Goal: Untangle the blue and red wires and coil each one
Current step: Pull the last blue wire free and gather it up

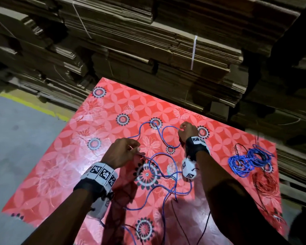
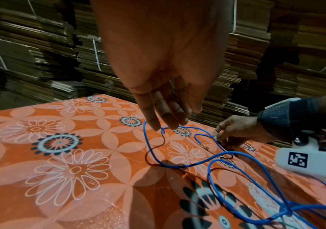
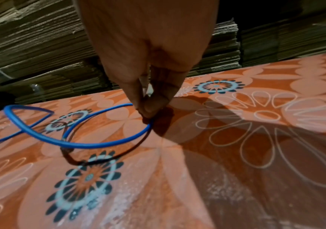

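Blue wire [image 1: 168, 174] sprawling in loops, right hand [image 1: 186, 132] pinching far end, left hand [image 1: 122, 152] pinching red wire [image 1: 131, 147]

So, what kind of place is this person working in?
Probably a warehouse or packaging store: tall stacks of flattened cardboard tied with white strapping, a grey concrete floor with a yellow line.

Bare forearms; black wrist straps [image 1: 195, 146]; white camera mounts [image 1: 189, 169] bearing black-white square markers.

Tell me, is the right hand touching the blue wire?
Touching. The right wrist view shows the right hand pinching the blue wire between its fingertips, just above the table.
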`<state>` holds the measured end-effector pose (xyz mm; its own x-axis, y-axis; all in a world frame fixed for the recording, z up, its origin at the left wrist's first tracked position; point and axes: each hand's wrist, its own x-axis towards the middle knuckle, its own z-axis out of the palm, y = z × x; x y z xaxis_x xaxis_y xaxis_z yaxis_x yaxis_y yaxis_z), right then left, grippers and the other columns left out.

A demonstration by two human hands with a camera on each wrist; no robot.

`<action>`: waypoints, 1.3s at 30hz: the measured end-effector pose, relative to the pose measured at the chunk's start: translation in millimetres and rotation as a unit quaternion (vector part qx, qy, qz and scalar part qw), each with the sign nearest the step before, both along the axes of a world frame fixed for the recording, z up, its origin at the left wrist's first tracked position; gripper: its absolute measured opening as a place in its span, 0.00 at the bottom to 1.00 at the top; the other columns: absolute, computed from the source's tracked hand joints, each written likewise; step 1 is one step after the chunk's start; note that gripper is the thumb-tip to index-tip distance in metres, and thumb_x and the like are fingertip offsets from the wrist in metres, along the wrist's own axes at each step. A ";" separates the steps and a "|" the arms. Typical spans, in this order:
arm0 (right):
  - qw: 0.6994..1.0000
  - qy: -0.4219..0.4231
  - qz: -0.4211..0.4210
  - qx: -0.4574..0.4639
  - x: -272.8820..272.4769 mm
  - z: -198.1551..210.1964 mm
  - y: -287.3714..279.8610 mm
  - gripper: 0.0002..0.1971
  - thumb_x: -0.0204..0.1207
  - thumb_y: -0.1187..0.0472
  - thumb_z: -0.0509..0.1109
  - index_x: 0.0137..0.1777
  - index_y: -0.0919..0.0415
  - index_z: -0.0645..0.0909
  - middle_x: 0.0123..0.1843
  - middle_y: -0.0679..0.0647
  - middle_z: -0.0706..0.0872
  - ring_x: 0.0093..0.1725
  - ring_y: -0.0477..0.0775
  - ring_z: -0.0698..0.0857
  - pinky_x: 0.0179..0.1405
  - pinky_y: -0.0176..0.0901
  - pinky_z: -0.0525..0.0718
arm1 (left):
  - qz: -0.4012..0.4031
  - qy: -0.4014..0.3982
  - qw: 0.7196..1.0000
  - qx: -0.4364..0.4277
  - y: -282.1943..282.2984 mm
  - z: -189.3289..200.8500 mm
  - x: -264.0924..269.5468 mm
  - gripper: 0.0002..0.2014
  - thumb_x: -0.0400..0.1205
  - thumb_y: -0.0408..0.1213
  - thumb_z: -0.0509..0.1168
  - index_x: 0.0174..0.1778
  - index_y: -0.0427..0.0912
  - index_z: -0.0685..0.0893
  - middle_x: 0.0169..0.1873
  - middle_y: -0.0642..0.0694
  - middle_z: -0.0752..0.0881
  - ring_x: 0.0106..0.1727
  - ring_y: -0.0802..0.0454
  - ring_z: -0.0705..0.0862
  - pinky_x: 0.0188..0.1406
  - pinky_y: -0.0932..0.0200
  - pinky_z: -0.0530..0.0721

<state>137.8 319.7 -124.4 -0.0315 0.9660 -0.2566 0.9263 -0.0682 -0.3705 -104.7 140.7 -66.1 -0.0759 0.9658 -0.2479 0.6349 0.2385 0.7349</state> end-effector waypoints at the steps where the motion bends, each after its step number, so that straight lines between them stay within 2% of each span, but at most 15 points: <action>1: 1.000 -0.020 0.014 -0.003 0.9 -0.2 -1.8 0.11 0.79 0.63 0.67 0.57 0.65 0.83 0.56 0.66 0.88 0.54 0.69 0.86 0.48 0.50 0.82 | 0.000 -0.007 1.000 0.000 0.9 0.2 1.2 0.08 0.81 0.41 0.71 0.53 0.46 0.90 0.45 0.51 0.91 0.43 0.54 0.88 0.51 0.55 0.84; 4: 0.997 -0.058 0.053 -0.021 2.3 7.0 -11.0 0.13 0.82 0.63 0.60 0.59 0.69 0.81 0.57 0.70 0.86 0.55 0.71 0.85 0.47 0.52 0.81 | -0.005 -0.022 1.000 0.006 0.7 0.1 4.8 0.06 0.81 0.41 0.71 0.51 0.47 0.90 0.44 0.50 0.91 0.43 0.55 0.88 0.50 0.54 0.86; 6: 0.999 -0.008 0.037 -0.008 3.6 20.6 -19.0 0.09 0.80 0.65 0.61 0.55 0.65 0.81 0.51 0.69 0.87 0.51 0.69 0.87 0.45 0.51 0.84 | -0.002 -0.038 0.999 0.016 0.4 3.2 5.8 0.04 0.80 0.41 0.71 0.49 0.48 0.90 0.42 0.51 0.91 0.43 0.55 0.89 0.49 0.54 0.86; 10: 0.949 0.311 -0.040 0.035 14.6 58.4 -47.1 0.15 0.79 0.74 0.60 0.44 0.51 0.77 0.32 0.59 0.86 0.27 0.55 0.82 0.26 0.43 0.82 | 0.017 -0.040 0.997 0.065 11.4 23.6 3.6 0.06 0.80 0.39 0.71 0.50 0.45 0.90 0.42 0.50 0.91 0.43 0.53 0.89 0.50 0.54 0.86; 13: 0.899 0.428 -0.021 0.085 26.2 94.9 -74.4 0.14 0.83 0.66 0.63 0.45 0.44 0.78 0.42 0.58 0.91 0.41 0.54 0.90 0.44 0.54 0.87 | 0.083 -0.044 0.986 0.137 32.0 52.1 9.6 0.09 0.80 0.35 0.72 0.55 0.39 0.90 0.47 0.46 0.91 0.50 0.50 0.89 0.56 0.54 0.85; 15: 0.878 0.472 -0.002 0.087 31.2 123.6 -90.7 0.11 0.84 0.67 0.64 0.49 0.48 0.78 0.47 0.57 0.91 0.48 0.51 0.91 0.47 0.49 0.87 | 0.100 -0.044 0.971 0.212 45.5 77.0 18.6 0.11 0.79 0.34 0.71 0.57 0.40 0.89 0.52 0.44 0.91 0.54 0.48 0.88 0.58 0.57 0.82; 18: 0.861 0.496 0.079 0.076 36.6 162.3 -111.6 0.07 0.82 0.67 0.65 0.49 0.53 0.77 0.51 0.51 0.92 0.53 0.48 0.90 0.48 0.39 0.85 | -0.005 -0.022 0.957 0.289 64.6 113.1 43.2 0.16 0.78 0.33 0.68 0.63 0.40 0.86 0.61 0.41 0.86 0.68 0.44 0.82 0.68 0.59 0.74; 21: 0.862 0.479 0.159 0.057 45.4 191.5 -129.6 0.11 0.81 0.67 0.65 0.49 0.47 0.79 0.54 0.51 0.92 0.58 0.51 0.88 0.50 0.38 0.84 | -0.165 -0.022 0.967 0.191 77.0 135.1 75.1 0.18 0.83 0.33 0.68 0.70 0.39 0.82 0.70 0.41 0.81 0.80 0.46 0.69 0.80 0.46 0.63; 23: 0.858 0.478 0.178 0.057 55.7 211.1 -140.0 0.14 0.82 0.70 0.65 0.49 0.47 0.81 0.52 0.45 0.92 0.56 0.47 0.88 0.51 0.38 0.84 | -0.252 -0.092 0.954 0.131 75.3 139.6 91.7 0.14 0.86 0.34 0.64 0.65 0.33 0.84 0.61 0.40 0.85 0.67 0.52 0.80 0.73 0.48 0.72; 25: 0.853 0.484 0.187 0.063 70.3 223.3 -148.6 0.11 0.82 0.73 0.64 0.50 0.55 0.79 0.50 0.41 0.91 0.54 0.42 0.88 0.52 0.38 0.85 | -0.264 -0.193 0.939 0.105 68.4 141.7 101.2 0.12 0.86 0.32 0.62 0.54 0.26 0.87 0.44 0.40 0.86 0.46 0.62 0.82 0.54 0.57 0.78; 28: 0.838 0.527 0.142 0.023 89.2 228.9 -164.6 0.01 0.84 0.66 0.64 0.52 0.61 0.76 0.56 0.54 0.92 0.60 0.55 0.89 0.58 0.50 0.85 | -0.201 -0.273 0.933 0.119 58.1 146.4 115.6 0.07 0.84 0.29 0.65 0.45 0.32 0.87 0.34 0.38 0.81 0.31 0.60 0.78 0.35 0.64 0.76; 30: 0.799 0.598 0.062 -0.005 92.6 225.1 -176.5 0.08 0.80 0.59 0.67 0.55 0.61 0.77 0.56 0.62 0.91 0.55 0.61 0.90 0.58 0.56 0.83 | -0.169 -0.270 0.935 0.154 51.6 154.7 126.6 0.05 0.83 0.28 0.67 0.45 0.35 0.88 0.29 0.42 0.80 0.26 0.63 0.75 0.27 0.68 0.75; 32: 0.749 0.662 -0.008 -0.001 89.9 222.0 -188.9 0.13 0.80 0.61 0.68 0.63 0.60 0.77 0.46 0.61 0.91 0.43 0.56 0.91 0.51 0.52 0.85 | -0.146 -0.246 0.932 0.222 47.8 162.7 134.2 0.04 0.82 0.29 0.68 0.44 0.39 0.88 0.26 0.58 0.83 0.28 0.69 0.77 0.30 0.71 0.74; 35: 0.692 0.719 -0.062 -0.018 84.9 222.4 -206.7 0.17 0.82 0.62 0.62 0.69 0.64 0.76 0.31 0.53 0.80 0.30 0.47 0.80 0.42 0.46 0.88 | -0.134 -0.214 0.920 0.298 43.7 171.2 140.3 0.04 0.80 0.34 0.71 0.44 0.48 0.90 0.33 0.61 0.86 0.36 0.70 0.82 0.39 0.67 0.77; 39: 0.674 0.734 -0.049 -0.059 82.6 235.7 -224.6 0.16 0.83 0.56 0.58 0.56 0.68 0.80 0.23 0.47 0.65 0.22 0.43 0.66 0.30 0.39 0.80 | -0.087 -0.223 0.918 0.317 38.6 181.6 153.7 0.05 0.78 0.37 0.74 0.39 0.53 0.89 0.31 0.62 0.87 0.35 0.70 0.83 0.38 0.68 0.77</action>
<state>220.4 95.1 111.2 -0.2737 0.9573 -0.0928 -0.4449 -0.2116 -0.8702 49.0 179.2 115.5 0.0657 0.9149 0.3983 0.2247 -0.4024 0.8874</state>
